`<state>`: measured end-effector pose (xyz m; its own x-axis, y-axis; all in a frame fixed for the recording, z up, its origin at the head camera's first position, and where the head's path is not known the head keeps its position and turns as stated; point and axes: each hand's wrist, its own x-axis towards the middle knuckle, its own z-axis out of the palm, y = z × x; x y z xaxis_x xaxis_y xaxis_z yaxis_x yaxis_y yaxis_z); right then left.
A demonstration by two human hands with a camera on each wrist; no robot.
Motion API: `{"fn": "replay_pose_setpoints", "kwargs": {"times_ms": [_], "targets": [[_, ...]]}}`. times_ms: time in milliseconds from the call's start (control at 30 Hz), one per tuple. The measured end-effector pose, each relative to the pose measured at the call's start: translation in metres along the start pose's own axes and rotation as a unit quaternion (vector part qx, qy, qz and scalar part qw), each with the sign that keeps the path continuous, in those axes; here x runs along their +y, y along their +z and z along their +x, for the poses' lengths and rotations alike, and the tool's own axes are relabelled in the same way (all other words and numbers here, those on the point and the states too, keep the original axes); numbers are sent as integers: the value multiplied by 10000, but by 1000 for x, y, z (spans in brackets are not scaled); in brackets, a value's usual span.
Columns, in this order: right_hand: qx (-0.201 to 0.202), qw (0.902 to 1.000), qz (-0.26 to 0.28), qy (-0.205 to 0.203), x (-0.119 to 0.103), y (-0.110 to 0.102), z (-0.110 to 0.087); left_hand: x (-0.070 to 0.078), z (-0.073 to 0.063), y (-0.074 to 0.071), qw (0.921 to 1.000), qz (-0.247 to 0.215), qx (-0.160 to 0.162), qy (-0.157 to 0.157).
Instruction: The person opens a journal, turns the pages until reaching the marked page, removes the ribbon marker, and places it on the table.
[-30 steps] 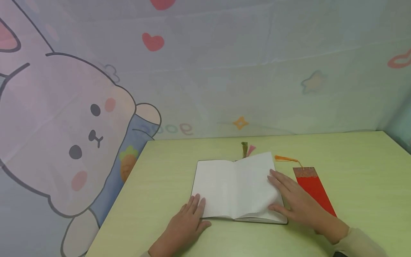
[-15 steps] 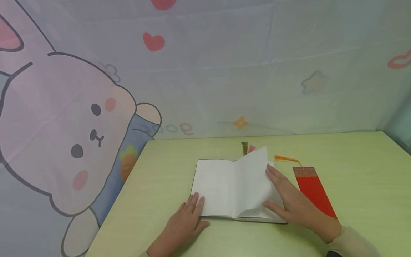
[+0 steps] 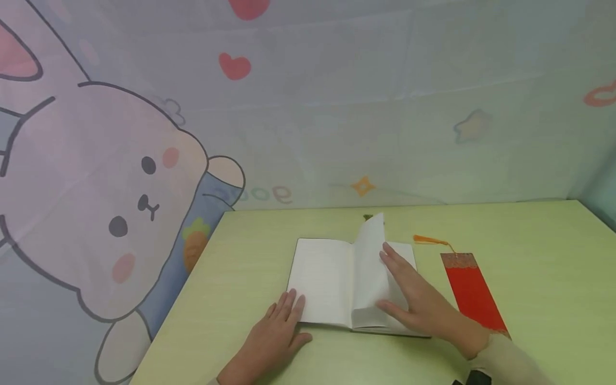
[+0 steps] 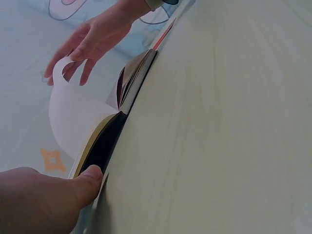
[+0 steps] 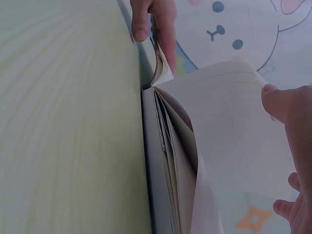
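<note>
An open notebook (image 3: 320,278) with blank-looking white pages and a dark cover lies on the table. My left hand (image 3: 271,339) rests its extended fingers on the lower left corner of the left page; its thumb sits by the bottom edge of the cover in the left wrist view. One page (image 3: 369,267) stands raised near the spine, curving leftward. My right hand (image 3: 418,302) touches that page's free edge with fingers and thumb spread and fairly straight. In the right wrist view, the thumb (image 5: 275,100) meets the page edge, and loose leaves (image 5: 173,161) fan out beneath.
To the right of the notebook lies a red bookmark (image 3: 474,294) with an orange tassel (image 3: 430,240), partly under the right forearm. A green tassel (image 3: 368,217) shows behind the raised page. The pale table (image 3: 553,278) meets a cartoon-printed cloth (image 3: 308,133) at the back.
My right hand has moved left, bringing the page up from the right side to nearly upright by the spine. The pink tassel is now hidden behind it. My left hand stays nearly still.
</note>
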<state>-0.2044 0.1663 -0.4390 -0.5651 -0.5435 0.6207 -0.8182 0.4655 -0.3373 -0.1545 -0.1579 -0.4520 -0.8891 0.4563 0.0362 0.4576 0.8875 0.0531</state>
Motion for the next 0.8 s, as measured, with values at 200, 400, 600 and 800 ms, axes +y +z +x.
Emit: {"fn": "replay_pose_setpoints", "kwargs": {"times_ms": [200,400,600,800], "targets": [[-49,9998,123,-134,-4,12,12,-1,0,0,9999,-74,41,-62],[-184,9996,120,-194,-9,21,21,-4,-2,-1,9995,-61,294,-51],[-383,9991,189,-24,-15,29,28,-13,-5,-3,9976,56,688,-25],[-787,9968,-58,102,-20,38,33,-27,-6,-12,9958,76,821,-400]]}}
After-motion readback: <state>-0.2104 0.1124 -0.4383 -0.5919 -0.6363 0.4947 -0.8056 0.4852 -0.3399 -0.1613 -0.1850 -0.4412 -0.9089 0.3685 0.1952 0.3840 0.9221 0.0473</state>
